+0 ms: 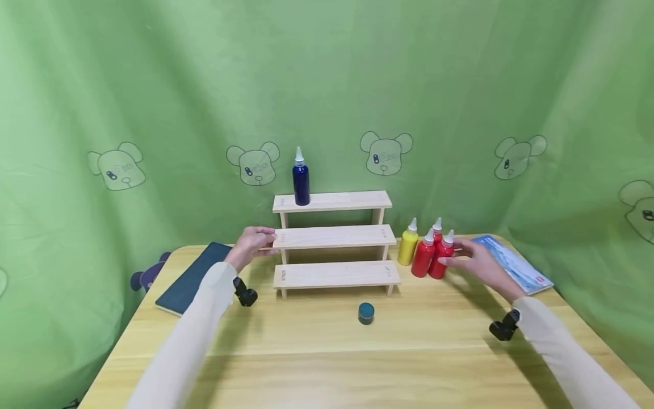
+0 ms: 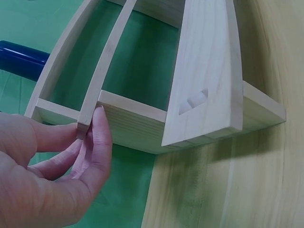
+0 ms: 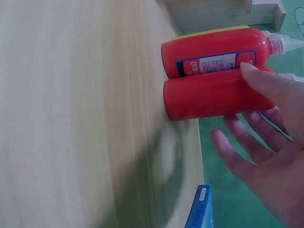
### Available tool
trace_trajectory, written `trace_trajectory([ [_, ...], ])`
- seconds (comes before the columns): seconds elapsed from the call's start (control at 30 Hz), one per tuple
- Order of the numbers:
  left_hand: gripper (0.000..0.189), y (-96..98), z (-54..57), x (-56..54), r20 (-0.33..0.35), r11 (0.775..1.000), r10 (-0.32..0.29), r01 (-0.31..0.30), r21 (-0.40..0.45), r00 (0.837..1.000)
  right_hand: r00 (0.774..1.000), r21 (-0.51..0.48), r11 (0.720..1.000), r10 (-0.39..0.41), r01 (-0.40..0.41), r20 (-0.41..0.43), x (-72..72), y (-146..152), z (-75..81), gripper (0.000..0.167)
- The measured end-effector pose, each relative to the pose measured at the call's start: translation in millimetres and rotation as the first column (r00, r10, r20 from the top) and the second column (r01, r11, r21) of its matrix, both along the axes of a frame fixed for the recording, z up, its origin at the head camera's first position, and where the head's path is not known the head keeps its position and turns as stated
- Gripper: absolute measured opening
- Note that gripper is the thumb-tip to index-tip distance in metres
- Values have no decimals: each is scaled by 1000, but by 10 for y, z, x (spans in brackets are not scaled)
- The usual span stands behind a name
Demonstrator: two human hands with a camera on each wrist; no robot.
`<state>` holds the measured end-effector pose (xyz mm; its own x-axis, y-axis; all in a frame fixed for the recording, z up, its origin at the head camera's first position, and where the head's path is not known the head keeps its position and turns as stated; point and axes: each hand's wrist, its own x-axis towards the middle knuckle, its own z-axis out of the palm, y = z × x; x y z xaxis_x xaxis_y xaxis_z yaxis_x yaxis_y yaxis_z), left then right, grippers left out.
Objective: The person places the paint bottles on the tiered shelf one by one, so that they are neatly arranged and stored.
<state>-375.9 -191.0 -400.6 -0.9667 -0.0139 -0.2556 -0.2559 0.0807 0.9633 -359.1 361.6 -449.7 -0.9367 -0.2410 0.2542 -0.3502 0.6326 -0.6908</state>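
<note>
A three-tier wooden display shelf stands at the back of the table. My left hand pinches the left end of its middle board between thumb and fingers; the left wrist view shows this hand close up. On the top tier, at the left, stands a dark blue squeeze bottle. To the right of the shelf, a yellow bottle and three red bottles are grouped upright. My right hand holds the rightmost red bottle, thumb across it and fingers partly hidden behind.
A small dark teal jar sits on the table in front of the shelf. A dark notebook lies at the left, and a blue-and-white booklet at the right. A green curtain hangs behind the wooden table.
</note>
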Motion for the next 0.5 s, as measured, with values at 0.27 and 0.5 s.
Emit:
trace_trajectory([
  [0.27, 41, -15, 11, 28, -25, 1000, -19, 19, -21, 999, 997, 6, 998, -65, 64, 35, 15, -27, 34, 62],
  [0.5, 42, 8, 38, 30, -17, 999, -35, 35, -19, 999, 990, -2, 991, -132, 132, 50, 143, 0, 412, 66],
])
